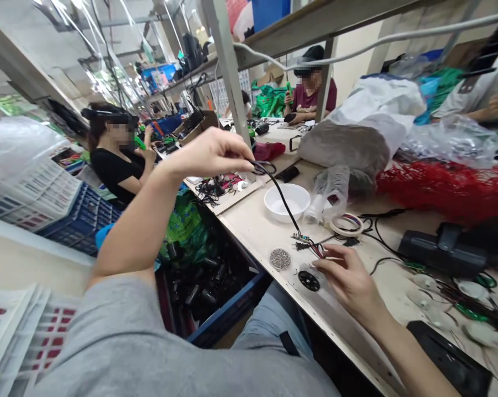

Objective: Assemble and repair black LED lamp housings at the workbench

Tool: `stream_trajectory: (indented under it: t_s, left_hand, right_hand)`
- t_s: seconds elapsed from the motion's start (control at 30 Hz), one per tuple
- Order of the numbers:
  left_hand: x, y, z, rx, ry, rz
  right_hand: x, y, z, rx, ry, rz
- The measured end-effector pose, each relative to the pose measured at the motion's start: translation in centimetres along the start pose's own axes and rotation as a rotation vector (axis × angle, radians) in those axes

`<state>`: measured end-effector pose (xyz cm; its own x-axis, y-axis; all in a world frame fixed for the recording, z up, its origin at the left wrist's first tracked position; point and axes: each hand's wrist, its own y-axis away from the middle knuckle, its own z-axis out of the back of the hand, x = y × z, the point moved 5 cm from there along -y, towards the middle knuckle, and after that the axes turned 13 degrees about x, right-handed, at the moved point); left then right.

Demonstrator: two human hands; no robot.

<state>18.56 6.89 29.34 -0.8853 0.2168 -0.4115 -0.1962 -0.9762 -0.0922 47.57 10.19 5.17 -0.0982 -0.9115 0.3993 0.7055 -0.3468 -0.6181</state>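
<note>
A black cable (pixel 285 199) runs from my raised left hand (pixel 214 153) down to a small circuit board (pixel 301 237). The thumb and fingers of that hand pinch its looped upper end. Lower on the right, my right hand (pixel 349 278) has thumb and fingers closed round thin dark and red wires (pixel 316 249) that come off the board. Just below these wires, a round black part (pixel 309 280) with holes lies at the table edge. Beside it sits a round dish of small metal pieces (pixel 280 258), likely screws.
Behind the cable stands a white bowl (pixel 287 202), with a tape roll (pixel 346 225) to its right. A black device (pixel 443 248) and wired parts cover the right side. Below the table edge, a blue crate (pixel 224 306) holds black parts. Two people (pixel 118 165) work farther back.
</note>
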Motion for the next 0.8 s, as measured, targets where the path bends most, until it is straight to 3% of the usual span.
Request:
stream_trajectory:
  t_s: [0.1, 0.2, 0.33, 0.47, 0.53, 0.63, 0.73, 0.8]
  left_hand:
    - [2.3, 0.9, 4.9, -0.136, -0.079, 0.058]
    - [4.9, 0.0, 8.3, -0.201, -0.171, 0.093]
    - [8.1, -3.3, 11.1, -0.209, -0.337, 0.165]
    - [11.5, -6.3, 12.7, -0.283, -0.533, 0.462]
    - [12.9, -7.2, 12.7, -0.348, -0.588, 0.571]
    - [15.1, -7.5, 11.6, -0.446, -0.591, 0.62]
    - [17.6, -5.7, 8.8, -0.541, -0.534, 0.651]
    - [19.5, -3.7, 5.9, -0.508, -0.489, 0.736]
  right_hand:
    - [0.1, -4.5, -3.8, 0.119, 0.248, 0.179]
    - [0.4, -8.7, -6.0, 0.2, 0.394, 0.3]
    - [0.7, -10.9, -5.7, 0.164, 0.399, 0.263]
    - [1.0, -8.8, -4.1, 0.087, 0.327, 0.169]
    - [1.2, -7.0, -3.3, 0.071, 0.305, 0.125]
    - [1.7, -4.0, -2.1, 0.079, 0.298, 0.056]
    - [2.3, -0.6, -0.5, 0.082, 0.298, -0.031]
    - [2.5, 2.1, 0.7, 0.088, 0.287, -0.101]
